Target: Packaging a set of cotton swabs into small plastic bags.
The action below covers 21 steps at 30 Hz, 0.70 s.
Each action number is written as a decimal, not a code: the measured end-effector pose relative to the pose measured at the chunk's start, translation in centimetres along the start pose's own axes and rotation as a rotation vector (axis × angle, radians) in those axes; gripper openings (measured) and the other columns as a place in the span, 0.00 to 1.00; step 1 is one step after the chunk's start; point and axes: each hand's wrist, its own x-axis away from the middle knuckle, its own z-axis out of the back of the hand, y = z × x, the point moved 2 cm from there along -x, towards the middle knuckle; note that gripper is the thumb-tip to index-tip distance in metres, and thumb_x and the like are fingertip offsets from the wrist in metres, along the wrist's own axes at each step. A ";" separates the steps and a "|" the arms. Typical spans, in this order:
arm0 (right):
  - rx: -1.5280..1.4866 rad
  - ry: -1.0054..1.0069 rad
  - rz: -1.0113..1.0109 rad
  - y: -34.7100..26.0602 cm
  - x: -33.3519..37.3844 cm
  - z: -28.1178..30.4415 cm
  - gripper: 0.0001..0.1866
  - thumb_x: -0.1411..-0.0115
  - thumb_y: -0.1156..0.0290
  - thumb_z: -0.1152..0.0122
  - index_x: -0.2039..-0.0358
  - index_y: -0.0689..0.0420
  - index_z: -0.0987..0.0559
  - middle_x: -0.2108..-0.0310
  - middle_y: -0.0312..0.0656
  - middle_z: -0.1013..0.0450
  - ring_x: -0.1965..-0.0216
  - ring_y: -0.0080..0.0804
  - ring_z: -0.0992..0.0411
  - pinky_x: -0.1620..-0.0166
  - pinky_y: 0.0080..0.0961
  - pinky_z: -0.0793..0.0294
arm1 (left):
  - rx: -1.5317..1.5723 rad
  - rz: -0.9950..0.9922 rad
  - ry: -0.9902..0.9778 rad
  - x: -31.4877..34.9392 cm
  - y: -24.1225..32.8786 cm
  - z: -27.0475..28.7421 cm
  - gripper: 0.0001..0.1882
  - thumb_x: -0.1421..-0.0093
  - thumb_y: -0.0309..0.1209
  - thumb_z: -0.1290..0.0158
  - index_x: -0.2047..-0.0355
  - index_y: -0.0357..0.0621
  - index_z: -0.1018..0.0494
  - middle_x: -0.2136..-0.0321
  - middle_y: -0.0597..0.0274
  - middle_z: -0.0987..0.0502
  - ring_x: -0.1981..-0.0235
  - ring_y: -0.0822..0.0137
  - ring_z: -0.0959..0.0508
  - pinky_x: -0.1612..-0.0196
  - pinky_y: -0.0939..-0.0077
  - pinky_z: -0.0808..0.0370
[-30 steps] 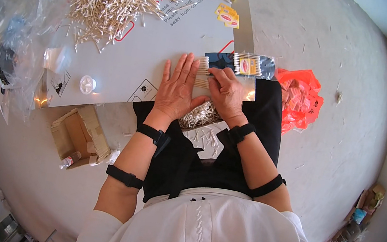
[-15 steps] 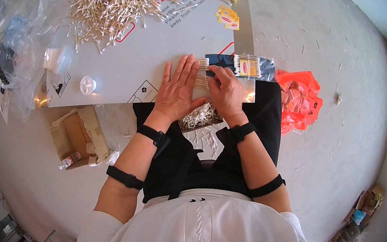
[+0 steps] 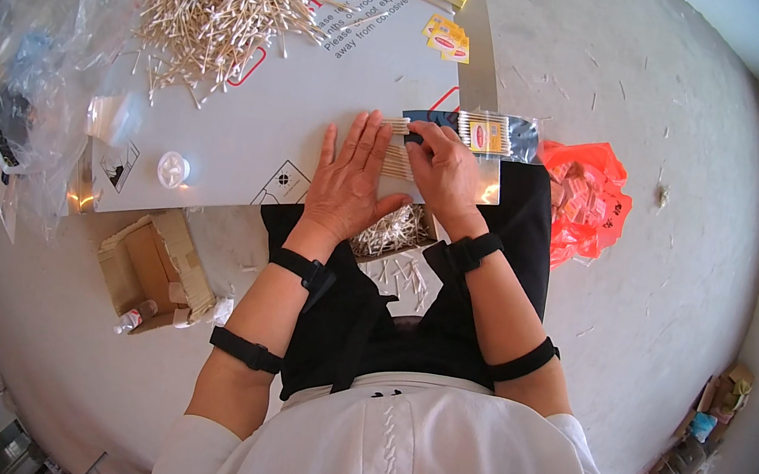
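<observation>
My left hand (image 3: 347,177) lies flat on the metal-topped table (image 3: 268,125), fingers stretched out and thumb apart. Its fingertips rest against the left end of a row of cotton swabs (image 3: 398,163) lined up side by side. On the right of that row, my right hand (image 3: 449,171) has its fingers curled and pinched together at the swabs; its fingers hide what is between them. Just beyond it, a clear packet of cotton swabs with a yellow label card (image 3: 486,136) lies on a dark strip. Beneath my hands, a box of loose cotton swabs (image 3: 390,231) sits by my lap.
A big heap of loose swabs (image 3: 238,1) covers the far left of the table. Yellow cards (image 3: 447,37) lie at its far right edge. Clear plastic bags (image 3: 60,58) and a small round container (image 3: 173,169) are at left. A red bag (image 3: 589,196) and a cardboard box (image 3: 158,269) flank the table.
</observation>
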 end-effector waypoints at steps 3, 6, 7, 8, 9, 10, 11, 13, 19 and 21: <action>0.026 0.000 0.004 0.1 -0.2 -0.2 0.12 0.46 0.72 0.37 0.59 0.53 0.20 0.75 0.41 0.29 0.73 0.38 0.26 0.70 0.34 0.28 | 0.003 0.008 -0.007 0.0 0.0 0.0 0.55 0.49 0.57 0.41 0.31 0.42 0.55 0.30 0.53 0.53 0.29 0.58 0.54 0.30 0.47 0.62; 0.052 -0.003 0.005 0.1 -0.2 -0.2 0.11 0.46 0.72 0.37 0.60 0.52 0.20 0.75 0.41 0.29 0.73 0.38 0.26 0.70 0.34 0.28 | 0.008 0.003 -0.003 0.0 0.0 0.0 0.56 0.50 0.57 0.41 0.31 0.42 0.55 0.30 0.53 0.53 0.29 0.58 0.55 0.30 0.47 0.62; 0.074 -0.002 0.014 0.0 -0.3 -0.2 0.10 0.46 0.72 0.37 0.61 0.52 0.20 0.75 0.41 0.29 0.73 0.38 0.26 0.70 0.34 0.28 | 0.008 0.004 -0.003 0.0 0.0 -0.1 0.56 0.50 0.57 0.41 0.31 0.42 0.55 0.30 0.53 0.53 0.29 0.58 0.55 0.30 0.47 0.62; 0.097 -0.002 0.024 0.0 -0.3 -0.2 0.09 0.46 0.72 0.37 0.62 0.52 0.20 0.75 0.41 0.28 0.73 0.38 0.26 0.70 0.34 0.28 | 0.010 0.006 -0.001 0.0 -0.1 -0.1 0.56 0.50 0.57 0.41 0.31 0.42 0.55 0.30 0.53 0.53 0.29 0.58 0.55 0.30 0.47 0.62; 0.096 -0.003 0.024 0.1 -0.3 -0.2 0.09 0.46 0.72 0.37 0.62 0.52 0.20 0.75 0.41 0.28 0.73 0.38 0.26 0.70 0.34 0.28 | 0.012 0.008 0.001 0.0 -0.1 -0.1 0.56 0.50 0.57 0.41 0.31 0.42 0.55 0.30 0.53 0.53 0.29 0.58 0.55 0.30 0.47 0.62; 0.099 -0.032 0.048 0.1 -0.3 -0.2 0.08 0.46 0.72 0.37 0.64 0.52 0.20 0.74 0.41 0.28 0.72 0.39 0.26 0.70 0.34 0.28 | 0.011 0.009 0.001 0.1 -0.1 -0.1 0.56 0.50 0.57 0.41 0.31 0.42 0.55 0.30 0.53 0.53 0.29 0.58 0.55 0.30 0.47 0.62; 0.101 -0.063 0.072 0.2 -0.4 -0.3 0.07 0.46 0.71 0.37 0.65 0.52 0.20 0.74 0.41 0.28 0.72 0.39 0.25 0.70 0.34 0.27 | 0.006 0.009 0.000 0.2 -0.2 -0.1 0.56 0.50 0.57 0.41 0.31 0.41 0.55 0.30 0.53 0.53 0.29 0.58 0.55 0.30 0.47 0.62; 0.062 -0.032 0.087 0.4 -0.7 -0.3 0.05 0.46 0.70 0.37 0.67 0.52 0.20 0.74 0.40 0.28 0.72 0.40 0.25 0.69 0.34 0.27 | 0.002 0.006 0.000 0.1 -0.1 0.0 0.56 0.50 0.57 0.41 0.31 0.41 0.55 0.30 0.54 0.54 0.29 0.58 0.55 0.30 0.47 0.62; 0.047 0.014 0.159 0.7 -3.4 -1.0 0.06 0.48 0.70 0.36 0.68 0.54 0.21 0.73 0.41 0.28 0.69 0.42 0.25 0.67 0.34 0.26 | -0.013 0.013 -0.024 0.0 0.2 0.2 0.52 0.46 0.59 0.46 0.32 0.39 0.52 0.31 0.52 0.52 0.29 0.58 0.53 0.30 0.48 0.62; 0.144 -0.032 0.158 0.8 -4.8 -1.1 0.08 0.49 0.71 0.35 0.67 0.54 0.21 0.73 0.42 0.28 0.68 0.42 0.25 0.66 0.34 0.26 | -0.050 -0.009 0.002 -0.1 0.3 0.2 0.48 0.43 0.57 0.48 0.33 0.38 0.50 0.31 0.52 0.51 0.29 0.57 0.52 0.30 0.48 0.61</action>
